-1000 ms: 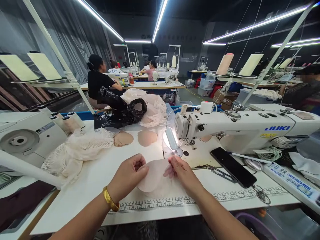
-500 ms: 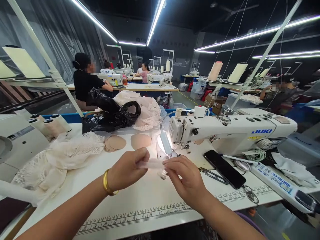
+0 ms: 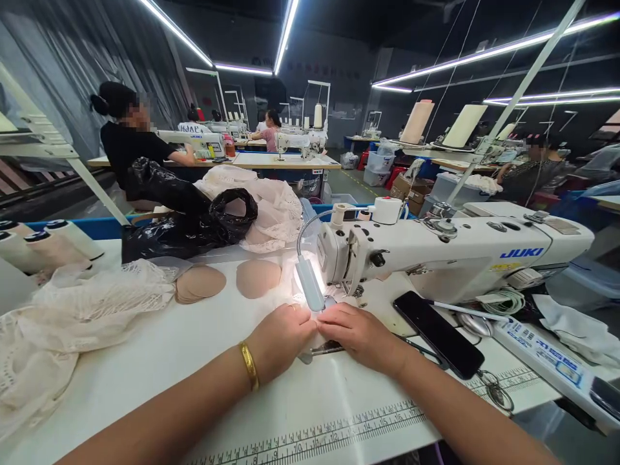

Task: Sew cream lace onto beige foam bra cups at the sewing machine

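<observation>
My left hand and my right hand are close together at the front of the white sewing machine. The fingers of both are pinched on a thin white fabric strip, now mostly hidden by the fingers and the glare. A small lit lamp on a bendable neck hangs just above my fingertips and covers part of the needle area. Left of the hands, a beige fabric disc and a stack of beige discs lie on the white table.
White lace fabric spreads over the left of the table. A black plastic bag stands behind the discs. To the right lie a phone and a small key ring. Thread cones stand at left. Other people sit at machines further back.
Both hands have moved forward to the needle area and closer together, bringing the white strip under the lamp. The view has shifted slightly to the right.
</observation>
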Demonstrator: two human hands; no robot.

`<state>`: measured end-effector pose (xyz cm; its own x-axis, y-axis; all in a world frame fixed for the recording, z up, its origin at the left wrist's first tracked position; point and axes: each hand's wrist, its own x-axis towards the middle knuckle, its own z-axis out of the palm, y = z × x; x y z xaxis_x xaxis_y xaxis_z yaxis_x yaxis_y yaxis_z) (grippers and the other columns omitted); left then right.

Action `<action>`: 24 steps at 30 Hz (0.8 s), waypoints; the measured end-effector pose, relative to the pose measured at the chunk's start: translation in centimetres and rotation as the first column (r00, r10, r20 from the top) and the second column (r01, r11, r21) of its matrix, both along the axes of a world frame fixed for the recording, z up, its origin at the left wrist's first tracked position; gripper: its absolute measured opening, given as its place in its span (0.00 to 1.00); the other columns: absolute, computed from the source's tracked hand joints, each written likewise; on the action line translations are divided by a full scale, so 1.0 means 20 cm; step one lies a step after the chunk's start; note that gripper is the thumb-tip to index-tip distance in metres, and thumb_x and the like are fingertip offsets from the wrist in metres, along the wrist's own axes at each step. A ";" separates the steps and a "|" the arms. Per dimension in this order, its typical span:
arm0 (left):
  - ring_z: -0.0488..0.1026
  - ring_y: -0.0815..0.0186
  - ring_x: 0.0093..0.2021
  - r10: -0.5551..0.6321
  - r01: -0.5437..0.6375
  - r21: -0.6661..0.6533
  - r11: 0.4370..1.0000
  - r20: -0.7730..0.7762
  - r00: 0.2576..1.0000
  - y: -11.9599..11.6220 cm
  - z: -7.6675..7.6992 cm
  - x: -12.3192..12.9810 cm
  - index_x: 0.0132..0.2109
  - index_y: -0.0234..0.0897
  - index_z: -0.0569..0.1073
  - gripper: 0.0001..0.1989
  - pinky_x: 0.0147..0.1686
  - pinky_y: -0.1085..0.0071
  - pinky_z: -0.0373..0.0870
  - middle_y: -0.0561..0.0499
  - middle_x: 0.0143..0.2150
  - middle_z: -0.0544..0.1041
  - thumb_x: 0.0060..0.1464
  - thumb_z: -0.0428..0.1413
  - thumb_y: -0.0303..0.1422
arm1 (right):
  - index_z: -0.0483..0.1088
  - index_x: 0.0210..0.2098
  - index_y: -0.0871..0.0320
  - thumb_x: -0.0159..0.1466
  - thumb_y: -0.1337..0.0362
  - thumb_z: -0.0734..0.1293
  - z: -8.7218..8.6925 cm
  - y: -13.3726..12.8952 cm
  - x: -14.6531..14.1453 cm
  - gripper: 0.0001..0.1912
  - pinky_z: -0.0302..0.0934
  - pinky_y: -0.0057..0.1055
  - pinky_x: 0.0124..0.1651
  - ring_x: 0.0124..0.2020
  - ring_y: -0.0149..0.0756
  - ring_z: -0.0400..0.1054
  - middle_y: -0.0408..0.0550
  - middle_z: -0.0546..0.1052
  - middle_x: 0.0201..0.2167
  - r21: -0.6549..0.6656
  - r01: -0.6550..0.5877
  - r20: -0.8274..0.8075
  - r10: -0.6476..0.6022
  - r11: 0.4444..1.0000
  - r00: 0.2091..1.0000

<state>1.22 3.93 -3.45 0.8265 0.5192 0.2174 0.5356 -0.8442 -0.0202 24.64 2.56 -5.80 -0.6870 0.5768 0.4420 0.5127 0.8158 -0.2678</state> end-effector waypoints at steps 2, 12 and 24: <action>0.66 0.62 0.30 0.037 -0.038 0.038 0.999 0.023 0.999 0.01 -0.03 0.00 0.30 0.37 0.66 0.11 0.31 0.66 0.58 0.50 0.31 0.71 0.51 0.52 0.16 | 0.75 0.50 0.52 0.70 0.75 0.58 0.00 -0.02 0.02 0.19 0.66 0.35 0.44 0.44 0.40 0.68 0.47 0.80 0.42 0.034 0.030 0.044 -0.032 0.999 0.999; 0.57 0.65 0.27 0.028 -0.044 0.124 0.991 0.129 0.991 -0.01 -0.06 0.02 0.27 0.37 0.64 0.13 0.29 0.68 0.54 0.53 0.26 0.64 0.56 0.49 0.17 | 0.75 0.43 0.54 0.72 0.71 0.60 0.02 -0.03 -0.01 0.12 0.61 0.32 0.37 0.35 0.37 0.63 0.46 0.76 0.33 0.026 0.047 0.062 -0.048 0.999 0.997; 0.58 0.66 0.28 0.035 -0.053 0.083 0.995 0.204 0.978 -0.03 -0.07 0.03 0.29 0.35 0.67 0.14 0.30 0.68 0.60 0.51 0.29 0.69 0.64 0.47 0.22 | 0.71 0.32 0.57 0.70 0.75 0.58 -0.03 -0.01 -0.02 0.15 0.52 0.28 0.32 0.32 0.34 0.59 0.43 0.70 0.27 0.090 0.094 0.015 -0.096 0.991 0.995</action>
